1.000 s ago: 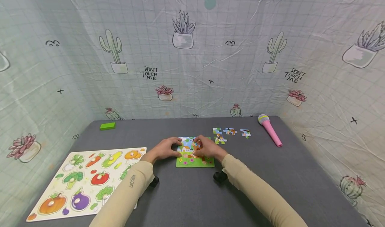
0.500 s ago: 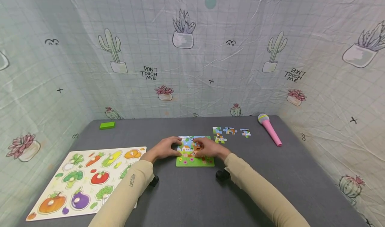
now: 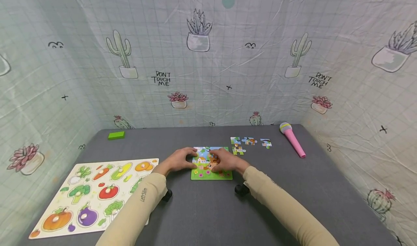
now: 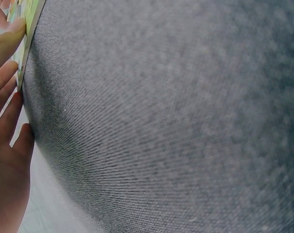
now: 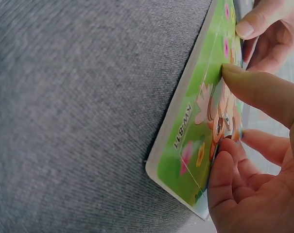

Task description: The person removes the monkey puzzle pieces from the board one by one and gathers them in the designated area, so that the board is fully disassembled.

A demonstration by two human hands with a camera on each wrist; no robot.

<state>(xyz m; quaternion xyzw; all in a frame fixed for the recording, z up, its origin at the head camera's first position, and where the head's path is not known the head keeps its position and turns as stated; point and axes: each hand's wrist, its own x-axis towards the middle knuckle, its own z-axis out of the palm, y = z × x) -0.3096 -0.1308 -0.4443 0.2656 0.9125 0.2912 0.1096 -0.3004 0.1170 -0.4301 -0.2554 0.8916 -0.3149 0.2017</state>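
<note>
A small jigsaw puzzle board point(image 3: 208, 176) with a green border and a picture of a house and an orange-brown animal lies flat at mid-table. My left hand point(image 3: 178, 160) braces its left edge, with the thumb near the front and the fingers further back. In the left wrist view that thumb point(image 4: 10, 41) rests on the board's face and the fingers are fairly straight. Over the board's right half, my right hand point(image 3: 228, 160) presses the picture, thumb apart from the fingertips. The right wrist view has the right thumb point(image 5: 249, 82) on the green border beside the picture.
Loose jigsaw pieces point(image 3: 249, 141) lie just behind and right of the board. A pink toy microphone point(image 3: 294, 141) is at the back right, a green block point(image 3: 116, 135) at the back left. A vegetable peg puzzle point(image 3: 97, 199) covers the left front, partly under the left sleeve.
My right hand has shifted slightly, its fingers settling lower over the picture and the wrist moving a little right. The left hand stays at the board's edge.
</note>
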